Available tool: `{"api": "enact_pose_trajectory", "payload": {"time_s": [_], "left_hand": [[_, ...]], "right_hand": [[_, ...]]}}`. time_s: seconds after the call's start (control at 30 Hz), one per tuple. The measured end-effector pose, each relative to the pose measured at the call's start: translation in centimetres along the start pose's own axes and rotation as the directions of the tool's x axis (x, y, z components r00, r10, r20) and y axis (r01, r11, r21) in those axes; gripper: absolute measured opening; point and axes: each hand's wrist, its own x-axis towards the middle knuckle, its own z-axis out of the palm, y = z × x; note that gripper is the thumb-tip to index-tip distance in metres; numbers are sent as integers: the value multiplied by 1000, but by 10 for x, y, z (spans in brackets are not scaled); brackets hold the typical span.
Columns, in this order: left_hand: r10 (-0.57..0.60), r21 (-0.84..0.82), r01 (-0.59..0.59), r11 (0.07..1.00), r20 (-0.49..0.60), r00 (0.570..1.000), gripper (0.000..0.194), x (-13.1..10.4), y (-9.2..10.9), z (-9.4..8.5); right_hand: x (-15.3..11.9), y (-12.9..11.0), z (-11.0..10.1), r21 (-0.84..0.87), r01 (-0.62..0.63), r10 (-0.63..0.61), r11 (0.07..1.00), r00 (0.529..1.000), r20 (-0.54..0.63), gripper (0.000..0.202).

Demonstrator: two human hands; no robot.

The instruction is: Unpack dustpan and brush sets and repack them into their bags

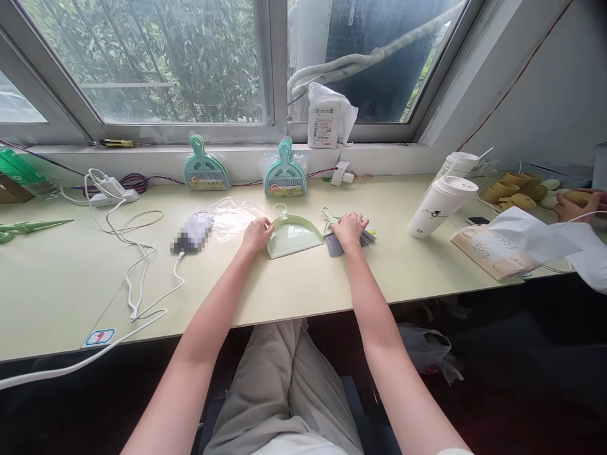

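A pale green dustpan (296, 235) lies on the table with its handle pointing to the window. My left hand (257, 235) is closed on its left edge, thumb side toward the pan. Just right of the pan is a small hand brush (334, 245) with grey bristles and a green handle. My right hand (349, 229) rests over the brush with its fingers bent around its back, hiding much of it. Crumpled clear plastic wrap (232, 218) lies beyond my left hand. Two wrapped dustpan sets, one on the left (206, 170) and one on the right (285, 174), lean against the wall.
A blurred device (192, 234) on a white cable lies to the left. On the right stand white cups (439, 205) and a tissue pack (497, 246). Another person's hand (576, 205) is at far right by yellow rolls (516, 186). A white package (327, 120) sits on the sill.
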Motion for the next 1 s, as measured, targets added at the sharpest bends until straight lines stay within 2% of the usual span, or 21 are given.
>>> {"api": "enact_pose_trajectory", "payload": {"time_s": [0.1, 0.17, 0.27, 0.33, 0.4, 0.47, 0.5, 0.6, 0.67, 0.73, 0.83, 0.9, 1.0], "left_hand": [[-56, 95, 55, 994, 7, 998, 19, -1, 1, -1], [-67, 144, 67, 987, -10, 998, 20, -2, 2, -1], [-30, 175, 23, 984, 36, 999, 22, -7, 11, -1], [78, 124, -99, 987, 165, 983, 24, -13, 22, -1], [244, -16, -252, 968, 314, 917, 28, -19, 35, 1], [389, -140, -362, 921, 355, 850, 30, -23, 45, 1], [429, -152, -401, 903, 322, 844, 27, -24, 48, 0], [499, 37, -507, 861, 130, 857, 19, -23, 45, -5], [568, 214, -570, 793, 78, 820, 30, -20, 37, -9], [630, 320, -634, 704, 131, 766, 33, -17, 30, -10], [655, 350, -704, 618, 265, 708, 33, -17, 27, -7], [632, 359, -712, 603, 329, 702, 34, -17, 30, -3], [574, 389, -681, 620, 368, 732, 34, -16, 34, 1]], "right_hand": [[1, -9, -14, 20, 25, -23, 999, 996, -90, 20], [-2, -19, -23, 71, 106, -99, 992, 990, -104, 22], [-12, -38, -29, 140, 254, -262, 957, 964, 42, 22], [-21, -49, -25, 146, 337, -360, 930, 917, 174, 22], [-29, -56, -18, 114, 399, -415, 910, 875, 248, 20], [-33, -58, -10, 92, 423, -431, 902, 862, 265, 18], [-33, -58, -7, 96, 420, -430, 902, 861, 271, 18], [-32, -56, -3, 139, 395, -419, 908, 856, 302, 18], [-31, -55, -3, 158, 384, -415, 910, 853, 315, 18], [-31, -56, -4, 182, 387, -426, 904, 846, 320, 18], [-33, -59, -4, 231, 399, -458, 887, 824, 334, 19], [-34, -61, -3, 247, 396, -462, 884, 819, 340, 19], [-35, -63, 0, 243, 377, -444, 894, 823, 355, 20]]}}
